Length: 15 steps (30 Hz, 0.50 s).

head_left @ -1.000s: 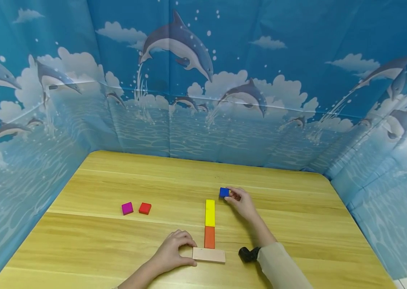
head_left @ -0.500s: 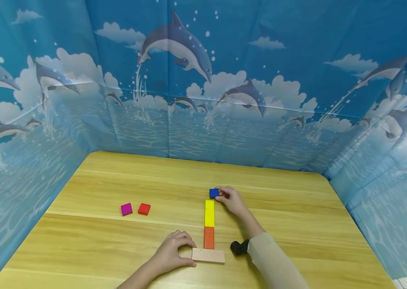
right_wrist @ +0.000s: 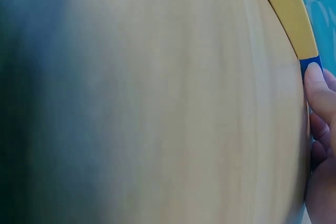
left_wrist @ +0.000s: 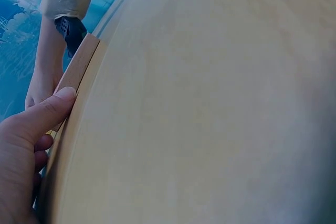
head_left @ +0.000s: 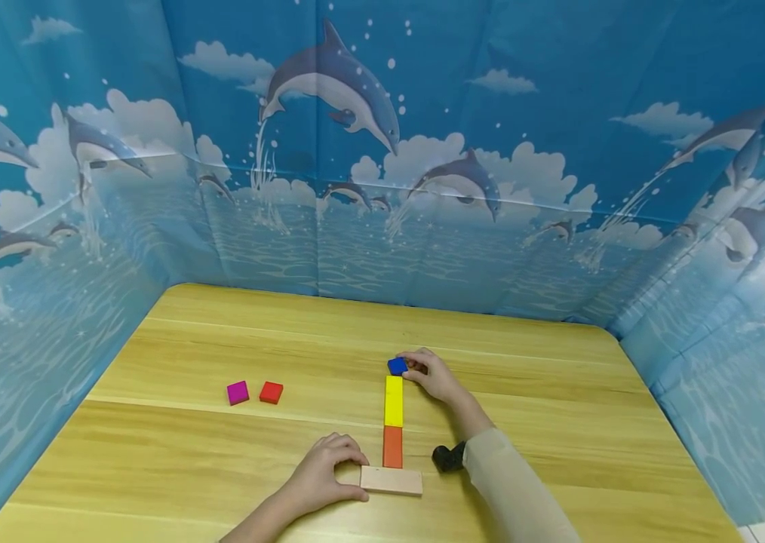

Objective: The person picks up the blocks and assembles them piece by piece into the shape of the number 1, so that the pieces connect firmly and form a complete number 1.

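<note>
1. Right hand is pinching the blue block, askew, towards the table's far edge.
2. Left hand is gripping the pale block, farther from it.
3. Crooked pushing is risking shifting the yellow block.

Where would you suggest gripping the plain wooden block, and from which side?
I'd pinch the wooden block by its left end, from the left, as the left hand does: it lies crosswise, and the orange block meets only its far side's middle.

The small blue block is askew beyond the yellow block, a pale block crosswise nearer.
</note>
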Tool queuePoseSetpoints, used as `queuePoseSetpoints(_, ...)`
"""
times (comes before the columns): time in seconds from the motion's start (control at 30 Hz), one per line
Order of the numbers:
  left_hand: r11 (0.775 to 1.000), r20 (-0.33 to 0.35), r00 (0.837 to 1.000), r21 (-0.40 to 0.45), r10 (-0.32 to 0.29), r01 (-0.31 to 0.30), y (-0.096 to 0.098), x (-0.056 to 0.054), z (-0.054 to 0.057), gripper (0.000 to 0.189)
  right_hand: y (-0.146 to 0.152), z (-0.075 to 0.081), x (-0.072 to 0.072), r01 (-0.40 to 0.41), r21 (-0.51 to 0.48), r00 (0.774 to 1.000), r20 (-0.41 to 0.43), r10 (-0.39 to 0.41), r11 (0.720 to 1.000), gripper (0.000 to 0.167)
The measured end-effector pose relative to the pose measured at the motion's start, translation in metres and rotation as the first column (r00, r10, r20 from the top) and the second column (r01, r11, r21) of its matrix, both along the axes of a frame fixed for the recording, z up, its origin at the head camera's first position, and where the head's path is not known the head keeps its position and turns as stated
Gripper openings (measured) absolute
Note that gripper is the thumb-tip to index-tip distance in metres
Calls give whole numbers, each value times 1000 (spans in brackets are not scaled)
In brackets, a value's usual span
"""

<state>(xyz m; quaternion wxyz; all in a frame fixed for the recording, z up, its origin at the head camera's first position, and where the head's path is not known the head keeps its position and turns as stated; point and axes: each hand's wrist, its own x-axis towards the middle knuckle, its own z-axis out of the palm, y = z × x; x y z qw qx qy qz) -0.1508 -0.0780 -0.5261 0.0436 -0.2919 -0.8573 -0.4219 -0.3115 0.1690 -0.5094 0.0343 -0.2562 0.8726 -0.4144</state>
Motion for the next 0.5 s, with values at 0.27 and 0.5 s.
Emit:
queuePoseSetpoints(0.27, 1000, 8, 1000, -7, 6, -6, 0, 1, 0, 35, 2, 0, -4, -62, 45, 997, -36, 64, 997, 34)
queuePoseSetpoints(0.5, 1000, 22, 1000, -2, 2, -2, 0, 1, 1, 35, 3, 2, -5, -91, 68, 995, -25, 93, 994, 32)
